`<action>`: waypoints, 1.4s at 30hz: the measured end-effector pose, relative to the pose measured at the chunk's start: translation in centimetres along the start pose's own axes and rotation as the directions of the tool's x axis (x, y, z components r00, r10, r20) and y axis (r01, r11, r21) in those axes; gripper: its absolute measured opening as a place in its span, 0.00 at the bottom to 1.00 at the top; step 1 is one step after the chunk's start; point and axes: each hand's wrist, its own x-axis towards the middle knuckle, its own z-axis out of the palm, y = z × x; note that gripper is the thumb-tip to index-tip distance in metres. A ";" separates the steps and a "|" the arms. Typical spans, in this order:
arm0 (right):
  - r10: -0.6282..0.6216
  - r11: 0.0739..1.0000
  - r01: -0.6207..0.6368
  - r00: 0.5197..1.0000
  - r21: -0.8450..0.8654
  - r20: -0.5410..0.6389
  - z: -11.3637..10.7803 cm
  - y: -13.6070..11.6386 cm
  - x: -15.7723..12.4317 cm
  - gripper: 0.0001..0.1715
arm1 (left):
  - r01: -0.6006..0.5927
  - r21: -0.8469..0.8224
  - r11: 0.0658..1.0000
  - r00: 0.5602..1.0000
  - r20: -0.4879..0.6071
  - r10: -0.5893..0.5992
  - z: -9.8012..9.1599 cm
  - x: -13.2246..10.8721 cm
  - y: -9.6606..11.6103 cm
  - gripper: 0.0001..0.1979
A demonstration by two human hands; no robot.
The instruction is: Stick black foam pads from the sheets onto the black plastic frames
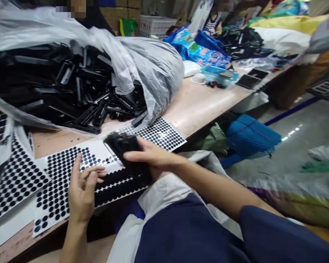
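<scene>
My right hand [150,157] is closed around a black plastic part [123,146], possibly a small stack; motion blur hides its details. Under it lies a white sheet of round black stickers [55,193] along the table's front edge. Over that sheet hovers my left hand [83,190], index finger stretched out and the other fingers loosely bent, with nothing visible in it. Some dots are gone from the sheet's middle. Behind both hands, a large clear plastic bag [159,69] lies open, full of black plastic parts [79,80].
More dotted sheets [13,179] overlap at the left. Farther along the table [208,102] stand a blue basket [219,75] and a white roll [199,78]. A blue bundle [252,137] is beside the table. Other people are at the back.
</scene>
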 end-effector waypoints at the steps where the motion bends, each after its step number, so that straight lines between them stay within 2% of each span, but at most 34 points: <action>1: 0.101 0.993 -0.092 0.987 -0.077 0.126 -3.5 -0.5 -2.6 0.39 | -0.020 0.115 0.993 1.000 0.016 0.019 0.0 0.0 0.1 0.41; 2: 0.218 0.962 -0.178 0.957 -0.207 0.190 -7.1 -0.7 -5.4 0.41 | -0.060 0.233 0.971 0.998 0.048 0.050 0.0 0.1 0.2 0.36; 3: 0.346 0.887 -0.260 0.921 -0.382 0.177 -10.5 -0.5 -8.1 0.41 | -0.125 0.342 0.931 0.990 0.101 0.096 -0.1 0.1 0.3 0.31; 4: 0.448 0.763 -0.347 0.892 -0.546 0.060 -13.5 0.2 -10.5 0.40 | -0.213 0.432 0.876 0.973 0.175 0.150 -0.2 0.2 0.4 0.27; 5: 0.496 0.622 -0.445 0.861 -0.645 -0.115 -16.1 1.3 -12.7 0.38 | -0.313 0.500 0.807 0.943 0.265 0.201 -0.3 0.4 0.4 0.25; 6: 0.496 0.557 -0.504 0.839 -0.660 -0.223 -18.1 2.8 -14.4 0.35 | -0.409 0.544 0.733 0.905 0.347 0.247 -0.4 0.6 0.5 0.24; 8: 0.457 0.485 -0.569 0.812 -0.664 -0.363 -20.6 6.1 -16.4 0.32 | -0.523 0.602 0.604 0.848 0.441 0.295 -0.8 1.0 0.4 0.24; 9: 0.414 0.475 -0.584 0.808 -0.658 -0.419 -21.2 7.6 -16.8 0.32 | -0.540 0.636 0.551 0.839 0.456 0.296 -1.1 1.3 0.3 0.25; 11: 0.315 0.476 -0.587 0.809 -0.655 -0.496 -21.6 9.3 -16.6 0.30 | -0.526 0.719 0.454 0.851 0.451 0.271 -1.5 1.9 0.3 0.27; 14: 0.201 0.537 -0.516 0.847 -0.667 -0.493 -20.9 8.1 -15.0 0.27 | -0.503 0.786 0.359 0.864 0.447 0.230 -1.9 2.6 0.9 0.28; 16: 0.139 0.618 -0.402 0.902 -0.676 -0.409 -19.3 5.7 -13.3 0.28 | -0.497 0.786 0.367 0.868 0.445 0.222 -1.8 2.6 2.0 0.27; 17: 0.095 0.662 -0.317 0.934 -0.679 -0.343 -18.0 4.3 -12.2 0.29 | -0.488 0.783 0.386 0.873 0.435 0.222 -1.5 2.3 2.7 0.25; 18: 0.016 0.724 -0.189 0.966 -0.663 -0.259 -16.5 3.1 -11.0 0.28 | -0.473 0.784 0.403 0.881 0.416 0.224 -1.1 1.8 3.5 0.22; 19: -0.097 0.742 -0.034 0.983 -0.669 -0.157 -14.7 2.1 -9.6 0.26 | -0.454 0.790 0.413 0.891 0.404 0.205 -0.6 1.2 4.3 0.18; 20: -0.233 0.698 0.141 0.972 -0.702 -0.037 -12.8 1.3 -8.2 0.26 | -0.438 0.803 0.405 0.899 0.389 0.200 0.1 0.6 5.2 0.15; 22: -0.444 0.492 0.440 0.869 -0.751 0.217 -9.0 0.8 -5.2 0.31 | -0.416 0.830 0.370 0.909 0.373 0.187 1.6 -0.7 7.0 0.08; 24: -0.466 0.324 0.597 0.776 -0.734 0.426 -5.7 1.0 -2.3 0.29 | -0.408 0.845 0.346 0.912 0.365 0.186 2.6 -1.7 8.6 0.08; 25: -0.426 0.307 0.630 0.761 -0.713 0.489 -4.5 1.2 -1.0 0.24 | -0.400 0.851 0.341 0.915 0.348 0.205 2.8 -2.1 9.2 0.10; 27: -0.311 0.399 0.623 0.782 -0.673 0.540 -3.2 1.5 1.1 0.15 | -0.361 0.862 0.355 0.926 0.288 0.243 2.2 -2.7 10.2 0.18; 29: -0.208 0.552 0.541 0.826 -0.634 0.524 -3.1 1.3 2.8 0.12 | -0.255 0.866 0.430 0.951 0.144 0.275 0.5 -3.2 10.7 0.32; 31: -0.120 0.664 0.441 0.860 -0.605 0.495 -3.8 0.7 3.9 0.14 | -0.095 0.799 0.594 0.972 -0.053 0.228 -1.4 -3.7 10.6 0.43; 32: -0.070 0.694 0.397 0.868 -0.600 0.492 -4.3 0.4 4.3 0.17 | -0.016 0.717 0.697 0.979 -0.129 0.155 -2.2 -3.8 10.4 0.46; 33: -0.022 0.713 0.359 0.870 -0.602 0.493 -4.7 0.2 4.5 0.20 | 0.057 0.607 0.793 0.986 -0.160 0.052 -2.8 -3.8 9.9 0.46; 34: 0.015 0.725 0.332 0.869 -0.604 0.495 -5.0 0.1 4.7 0.23 | 0.114 0.479 0.871 0.988 -0.144 -0.050 -3.1 -3.7 9.3 0.45; 36: 0.043 0.730 0.306 0.872 -0.611 0.488 -5.4 0.1 4.8 0.27 | 0.190 0.246 0.950 0.980 -0.102 -0.169 -2.8 -3.3 7.9 0.40; 39: -0.026 0.701 0.327 0.900 -0.634 0.436 -5.4 0.4 4.4 0.35 | 0.176 0.087 0.981 0.972 -0.173 -0.159 -1.5 -2.5 6.0 0.29; 42: -0.135 0.635 0.417 0.888 -0.650 0.439 -5.0 0.5 4.0 0.34 | 0.174 0.088 0.981 0.948 -0.284 -0.142 -0.5 -2.1 5.0 0.20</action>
